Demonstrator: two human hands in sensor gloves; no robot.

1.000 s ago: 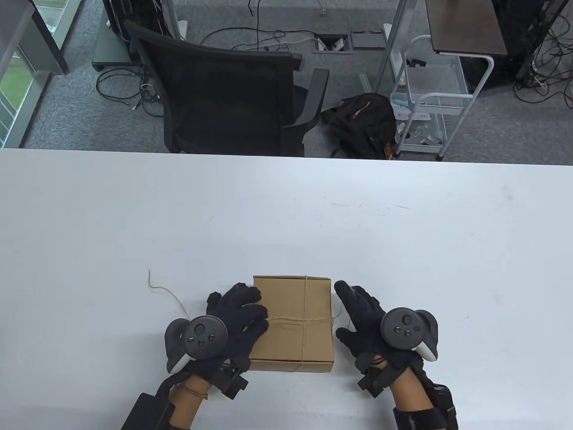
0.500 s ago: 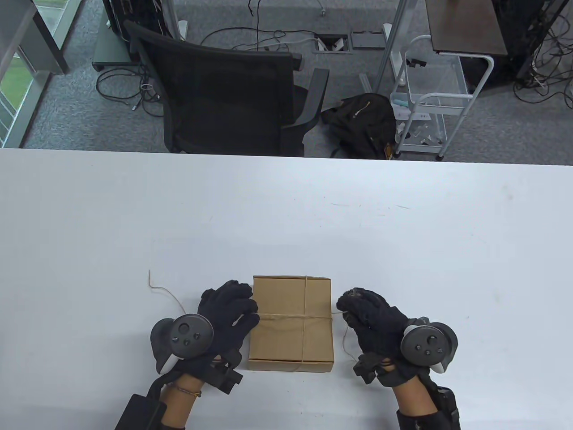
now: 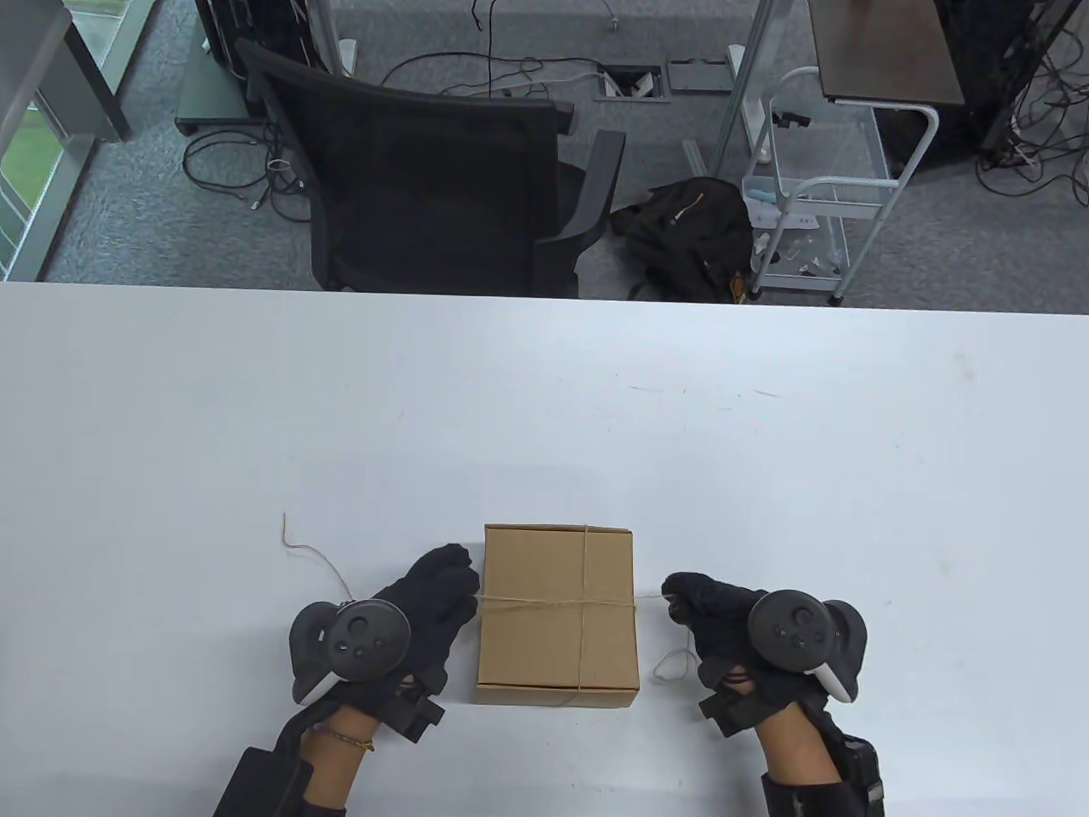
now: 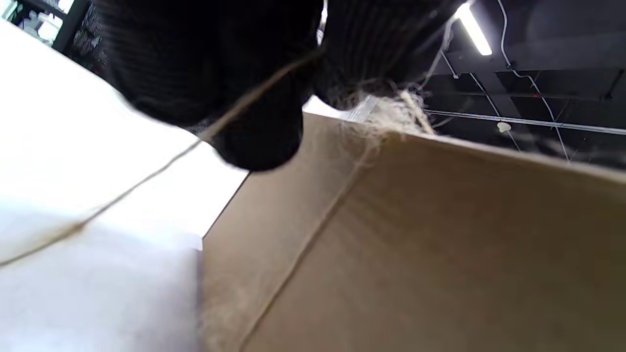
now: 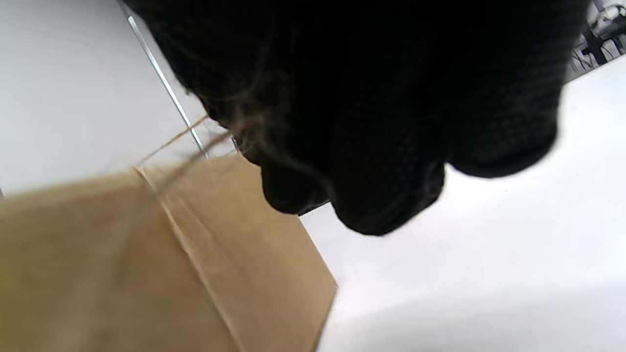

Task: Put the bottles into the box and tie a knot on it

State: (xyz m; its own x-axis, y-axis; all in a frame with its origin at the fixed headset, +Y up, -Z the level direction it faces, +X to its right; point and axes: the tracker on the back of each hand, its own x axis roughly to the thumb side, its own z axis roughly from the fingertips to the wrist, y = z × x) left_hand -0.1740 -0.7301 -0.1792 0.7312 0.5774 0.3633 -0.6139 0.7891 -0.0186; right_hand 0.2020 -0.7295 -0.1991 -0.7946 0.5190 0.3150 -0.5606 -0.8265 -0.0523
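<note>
Pinching twine [image 3: 553, 602] (crossed over the box [image 3: 557, 617]), both hands.

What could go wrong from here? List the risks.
1. The right hand pinches the twine close beside the cardboard box; a hard pull might snap it or slip it free.
2. Uneven pulling against the left hand could drag the box sideways.

Office: swivel chair [image 3: 442, 187], floor cables [image 3: 247, 170], carpet, white table [image 3: 544, 408].
</note>
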